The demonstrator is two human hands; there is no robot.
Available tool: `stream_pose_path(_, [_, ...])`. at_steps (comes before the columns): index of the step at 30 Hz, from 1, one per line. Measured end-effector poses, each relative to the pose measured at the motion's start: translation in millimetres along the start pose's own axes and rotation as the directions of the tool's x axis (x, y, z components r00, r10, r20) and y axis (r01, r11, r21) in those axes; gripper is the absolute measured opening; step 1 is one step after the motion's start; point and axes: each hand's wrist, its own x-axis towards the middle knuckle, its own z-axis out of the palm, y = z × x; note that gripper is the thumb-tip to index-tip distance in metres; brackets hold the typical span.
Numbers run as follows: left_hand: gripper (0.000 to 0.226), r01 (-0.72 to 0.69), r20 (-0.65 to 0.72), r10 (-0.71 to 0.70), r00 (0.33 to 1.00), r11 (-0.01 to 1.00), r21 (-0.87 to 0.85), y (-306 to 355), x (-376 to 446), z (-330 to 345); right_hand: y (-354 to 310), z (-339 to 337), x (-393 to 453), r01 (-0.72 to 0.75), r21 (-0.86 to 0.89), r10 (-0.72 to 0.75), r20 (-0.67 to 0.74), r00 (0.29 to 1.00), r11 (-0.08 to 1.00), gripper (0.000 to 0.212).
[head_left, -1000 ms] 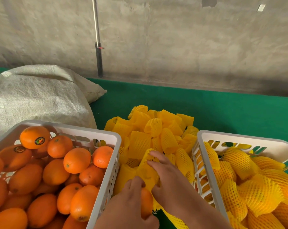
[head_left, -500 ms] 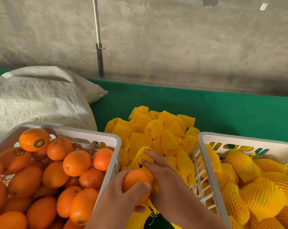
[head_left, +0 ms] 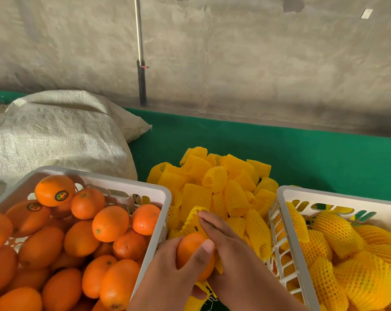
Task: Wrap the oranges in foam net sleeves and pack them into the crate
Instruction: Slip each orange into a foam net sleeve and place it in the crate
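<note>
My left hand (head_left: 170,272) grips a bare orange (head_left: 190,248) between the two crates, thumb across its front. My right hand (head_left: 226,245) pinches a yellow foam net sleeve (head_left: 193,217) whose open end sits over the orange's far side. The white crate on the left (head_left: 114,182) holds several bare oranges (head_left: 110,223), some with stickers. The white crate on the right (head_left: 291,243) holds several oranges wrapped in yellow sleeves (head_left: 338,232). A heap of loose sleeves (head_left: 214,182) lies between the crates on the green surface.
A large woven white sack (head_left: 55,135) lies at the back left on the green table (head_left: 302,158). A rough concrete wall with a vertical metal pipe (head_left: 140,63) rises behind the table.
My left hand has lifted the orange from low in the gap up into plain view. My right hand has raised the sleeve and brought it against the orange.
</note>
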Motion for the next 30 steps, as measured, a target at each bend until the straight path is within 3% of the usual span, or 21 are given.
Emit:
stream_pose_path(6, [0.069,0.048,0.107,-0.038,0.994,0.995,-0.09,-7,5,-4,-2,-2,-5,0.014,-0.023,-0.013,0.047,0.999,1.0,0.094])
stream_pose_path(13, [0.052,0.007,0.101,0.004,0.995,0.994,-0.112,-9,1,-2,-2,-9,-13,0.012,-0.014,-0.012,-0.011,1.0,1.0,0.088])
stream_pose_path(17, [0.063,-0.019,0.102,0.031,0.994,0.994,-0.109,-7,-3,-2,-4,-14,-17,-0.008,-0.015,0.008,-0.047,0.999,1.0,0.087])
stream_pose_path(24, [0.072,-0.123,0.163,0.12,0.979,0.992,0.012,-4,-9,-9,-17,-27,-39,-0.074,-0.057,0.074,-0.002,0.997,0.996,0.094])
stream_pose_path(30, [0.073,-0.188,0.199,0.162,0.966,0.975,0.119,-4,-15,-7,-36,-32,-72,-0.189,-0.067,0.181,-0.117,0.977,0.98,0.093])
